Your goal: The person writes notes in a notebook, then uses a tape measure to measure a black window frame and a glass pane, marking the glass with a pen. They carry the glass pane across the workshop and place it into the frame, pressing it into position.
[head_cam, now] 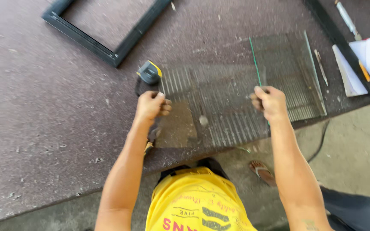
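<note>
The left hand (151,105) and the right hand (270,102) both close in fists on the near edges of a clear ribbed rectangular glass sheet (219,98), which lies flat on the brown felt-covered table (43,107) between them, long axis left to right. A grey-and-yellow tape measure (149,72) sits just beyond the left hand; a second glass pane (296,72) lies beyond the right.

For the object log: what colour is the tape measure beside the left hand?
Dark grey with yellow trim: tape measure, head view.
</note>
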